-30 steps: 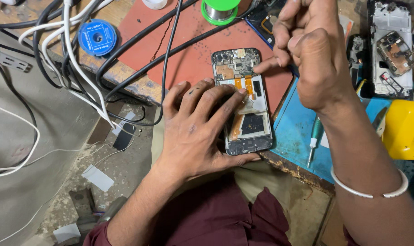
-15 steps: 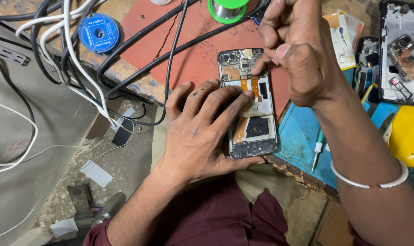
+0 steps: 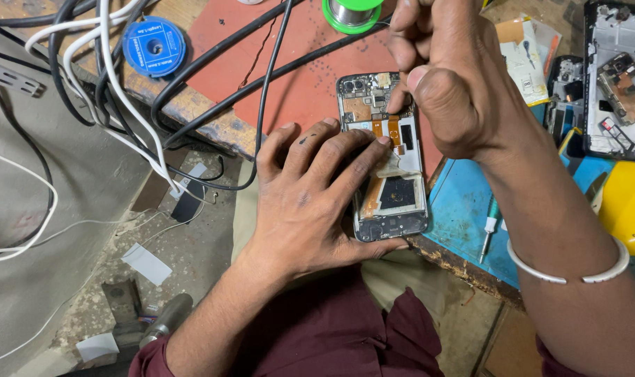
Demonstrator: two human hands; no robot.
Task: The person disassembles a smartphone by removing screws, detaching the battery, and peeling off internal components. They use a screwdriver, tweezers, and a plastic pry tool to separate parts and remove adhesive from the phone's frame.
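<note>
Dark maroon sleeves (image 3: 345, 335) are worn pushed up to the elbows, both forearms being left bare, a plain silver-white bangle (image 3: 567, 269) is seen around the wrist of the right hand (image 3: 457, 77), and small dark smudges are noticed on the fingers of the ringless left hand (image 3: 310, 202).

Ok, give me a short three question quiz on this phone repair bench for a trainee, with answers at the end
1. True or false: the left hand lies flat on the opened black smartphone with its back cover off.
2. Which spool is nearer the right hand: A, the round blue spool, or B, the green-rimmed solder spool?
3. What lies on the blue mat beside the phone?

Key: 1 true; 2 B; 3 a small white-and-green-handled screwdriver.
</note>
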